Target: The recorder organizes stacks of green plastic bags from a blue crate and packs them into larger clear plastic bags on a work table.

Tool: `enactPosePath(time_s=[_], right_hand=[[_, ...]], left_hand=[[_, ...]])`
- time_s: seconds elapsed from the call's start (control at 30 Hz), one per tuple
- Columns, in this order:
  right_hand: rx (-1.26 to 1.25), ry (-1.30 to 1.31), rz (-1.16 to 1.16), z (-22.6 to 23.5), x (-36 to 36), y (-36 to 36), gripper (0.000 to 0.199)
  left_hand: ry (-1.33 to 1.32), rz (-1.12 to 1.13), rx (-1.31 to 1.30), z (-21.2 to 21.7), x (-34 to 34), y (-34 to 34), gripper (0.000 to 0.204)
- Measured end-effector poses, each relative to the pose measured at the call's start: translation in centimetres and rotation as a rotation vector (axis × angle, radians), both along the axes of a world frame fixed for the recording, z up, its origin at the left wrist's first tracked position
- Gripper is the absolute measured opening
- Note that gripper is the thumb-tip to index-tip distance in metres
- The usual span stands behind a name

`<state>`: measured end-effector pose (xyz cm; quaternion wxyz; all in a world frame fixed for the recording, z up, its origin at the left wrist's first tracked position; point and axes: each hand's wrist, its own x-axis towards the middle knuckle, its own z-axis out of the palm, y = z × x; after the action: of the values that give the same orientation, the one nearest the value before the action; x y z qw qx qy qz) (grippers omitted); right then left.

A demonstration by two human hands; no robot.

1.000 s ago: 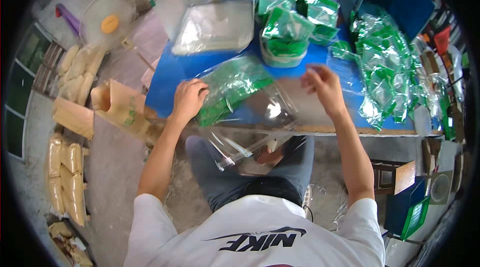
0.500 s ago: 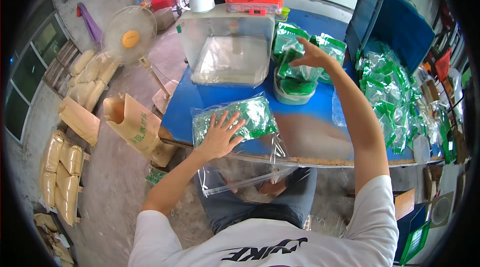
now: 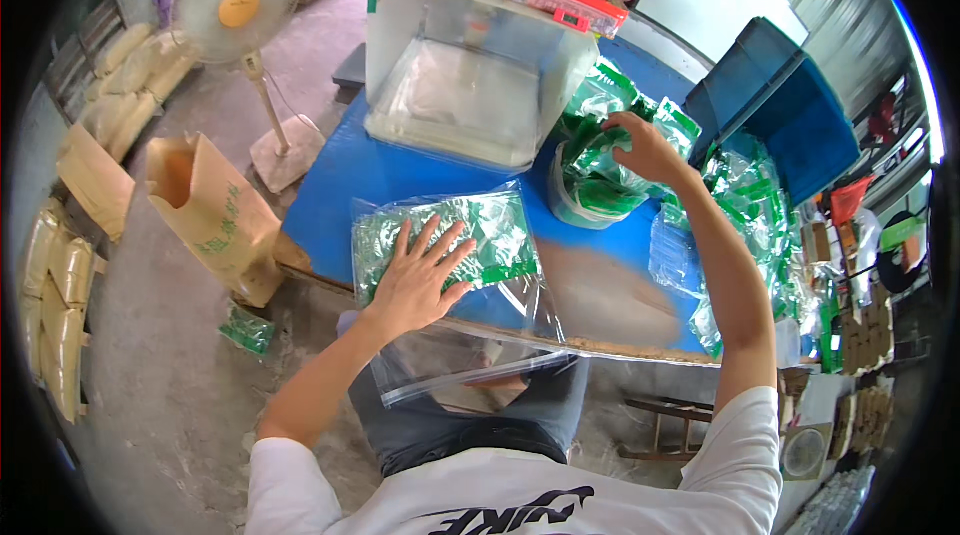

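Note:
My left hand (image 3: 415, 273) lies flat with spread fingers on a clear plastic bag (image 3: 520, 320) at the near edge of the blue table. Green-and-clear packets (image 3: 492, 227) fill the bag's far part; its loose near end hangs over the edge above my lap. My right hand (image 3: 648, 149) reaches over a tub (image 3: 568, 197) heaped with green packets (image 3: 598, 157). Its thumb and fingers are curved and apart, close to the top packets. Whether the fingertips touch them I cannot tell.
Behind the bag stands a large translucent box (image 3: 400, 60). At the right, a blue crate (image 3: 800, 105) lies tipped beside a heap of green packets (image 3: 755, 200). An open brown paper sack (image 3: 215, 220) and a fan (image 3: 240, 7) stand on the floor at left.
My right hand has come down closer to the packets in the tub. My left hand stays flat on the bag. The whole view has shifted and tilted.

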<state>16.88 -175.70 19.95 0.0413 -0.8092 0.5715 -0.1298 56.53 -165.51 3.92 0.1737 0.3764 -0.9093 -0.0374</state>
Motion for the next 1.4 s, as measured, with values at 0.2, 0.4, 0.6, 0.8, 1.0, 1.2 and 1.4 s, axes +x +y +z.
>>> enactPosePath(time_s=[0.2, 0.4, 0.6, 0.8, 1.0, 1.2, 1.4], right_hand=[[-0.019, -0.033, -0.095, 0.2, 0.6, 1.1, 0.063], [0.038, 0.115, -0.157, -0.4, -1.7, -1.8, 0.079], [0.099, 0.200, -0.131, -0.3, -1.8, -2.5, 0.063], [-0.021, 0.061, -0.069, -0.2, -0.6, 0.1, 0.047], [0.188, 0.143, -0.195, 0.7, 0.2, 0.6, 0.047], [0.338, -0.009, -0.131, 0.5, -0.1, -0.2, 0.084], [0.396, 0.085, -0.067, 0.7, 0.5, -2.5, 0.088]], left_hand=[[0.060, -0.007, 0.025, 0.4, 0.1, 0.0, 0.059], [0.089, -0.020, 0.023, 0.1, -0.1, -0.1, 0.060], [0.110, -0.027, 0.033, 0.3, 0.2, -0.1, 0.061], [0.110, -0.026, 0.038, 0.2, 0.3, -0.1, 0.061], [0.106, -0.018, 0.051, 0.1, 0.3, -0.2, 0.061], [0.109, -0.018, 0.063, 0.5, 0.2, -0.1, 0.062], [0.117, -0.024, 0.064, 0.3, 0.0, -0.3, 0.062]])
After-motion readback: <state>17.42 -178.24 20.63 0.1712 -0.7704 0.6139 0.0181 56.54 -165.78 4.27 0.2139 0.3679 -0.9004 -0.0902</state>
